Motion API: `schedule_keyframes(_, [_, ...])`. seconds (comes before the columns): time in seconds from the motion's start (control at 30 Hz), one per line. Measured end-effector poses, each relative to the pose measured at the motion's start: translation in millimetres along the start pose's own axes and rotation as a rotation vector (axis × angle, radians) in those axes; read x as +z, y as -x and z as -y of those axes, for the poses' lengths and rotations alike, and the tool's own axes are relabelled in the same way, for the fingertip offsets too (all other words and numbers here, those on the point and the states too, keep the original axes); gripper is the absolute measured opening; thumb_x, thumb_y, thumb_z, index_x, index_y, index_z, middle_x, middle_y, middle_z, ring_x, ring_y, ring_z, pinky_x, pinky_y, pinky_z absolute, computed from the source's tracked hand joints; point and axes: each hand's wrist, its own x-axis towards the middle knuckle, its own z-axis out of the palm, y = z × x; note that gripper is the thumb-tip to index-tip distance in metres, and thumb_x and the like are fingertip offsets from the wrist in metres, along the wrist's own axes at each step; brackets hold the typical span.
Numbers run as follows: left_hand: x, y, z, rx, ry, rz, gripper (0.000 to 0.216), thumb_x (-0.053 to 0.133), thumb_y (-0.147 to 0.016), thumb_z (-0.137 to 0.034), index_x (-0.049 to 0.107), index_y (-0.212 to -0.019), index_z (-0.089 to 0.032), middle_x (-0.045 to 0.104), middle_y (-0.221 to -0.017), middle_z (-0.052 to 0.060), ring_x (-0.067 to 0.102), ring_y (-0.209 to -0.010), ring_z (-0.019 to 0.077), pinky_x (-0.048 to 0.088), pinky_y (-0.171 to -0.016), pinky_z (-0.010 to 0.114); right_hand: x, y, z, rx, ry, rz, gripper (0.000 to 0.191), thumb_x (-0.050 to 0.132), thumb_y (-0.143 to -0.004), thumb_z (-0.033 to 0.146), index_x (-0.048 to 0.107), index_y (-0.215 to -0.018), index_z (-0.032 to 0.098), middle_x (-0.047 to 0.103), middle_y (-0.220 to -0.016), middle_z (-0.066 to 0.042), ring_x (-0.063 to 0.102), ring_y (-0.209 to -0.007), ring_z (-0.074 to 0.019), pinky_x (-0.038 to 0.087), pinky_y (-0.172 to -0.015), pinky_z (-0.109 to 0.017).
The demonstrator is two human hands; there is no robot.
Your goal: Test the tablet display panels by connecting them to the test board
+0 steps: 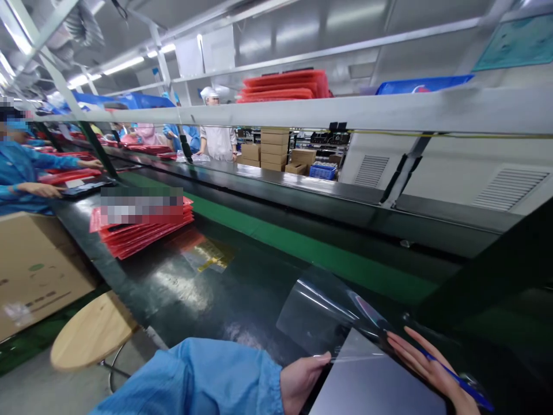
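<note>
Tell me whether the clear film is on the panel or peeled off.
Partly peeled: the clear film curls up and away from the far edge of the flat grey panel, beside the left hand.

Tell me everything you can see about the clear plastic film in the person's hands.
The clear plastic film is a thin, glossy, transparent sheet with streaks of reflected light and a faint rainbow sheen. It bows up in a loose curve above the dark green workbench, not lying flat. Its near part lies over a flat grey panel. The left hand pinches its near edge between thumb and fingers, while the spread fingers of the right hand rest against its far side.
</note>
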Motion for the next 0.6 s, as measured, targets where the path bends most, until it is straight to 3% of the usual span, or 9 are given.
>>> schedule_keyframes(0.17, [3.9,-5.0,0.3,0.098,-0.072,-0.033,0.078,0.082,-0.046,-0.073,0.074,-0.094,-0.012,0.071,-0.108,0.016,0.058,-0.119,0.0382,0.028,-0.116,0.048,8.1,13.7,-2.8,-0.020,-0.008,-0.012,0.044,0.052,-0.085,0.054,0.074,-0.113,0.028,0.071,-0.121,-0.017,0.065,-0.120,-0.0360,0.052,-0.105,-0.057])
schedule_keyframes(0.33, [2.0,-10.8,-4.0,0.191,-0.139,-0.009,0.073,0.086,-0.044,-0.070,0.075,-0.089,-0.014,0.073,-0.103,0.015,0.055,-0.126,0.0377,0.024,-0.119,0.044,9.1,14.0,-4.9,0.010,-0.074,-0.048,0.040,0.049,-0.086,0.061,0.077,-0.098,0.037,0.075,-0.109,-0.016,0.073,-0.100,-0.0330,0.061,-0.093,-0.050])
schedule_keyframes(0.47, [2.4,-8.9,-6.5,0.269,-0.154,0.001,0.065,0.088,-0.052,-0.064,0.076,-0.091,-0.013,0.074,-0.100,0.014,0.057,-0.124,0.0368,0.023,-0.120,0.042,5.5,11.7,-0.8,0.039,-0.064,-0.057,0.047,0.044,-0.085,0.067,0.079,-0.099,0.039,0.074,-0.110,-0.019,0.070,-0.106,-0.0358,0.056,-0.101,-0.054])
schedule_keyframes(0.6, [4.2,-1.5,-8.4,0.296,-0.141,0.013,0.048,0.085,-0.066,-0.052,0.076,-0.092,-0.012,0.073,-0.106,0.015,0.056,-0.127,0.0340,0.026,-0.118,0.039,10.5,20.9,0.0,-0.033,-0.032,-0.026,0.048,0.050,-0.085,0.063,0.075,-0.114,0.035,0.074,-0.114,-0.016,0.067,-0.115,-0.0352,0.050,-0.110,-0.053])
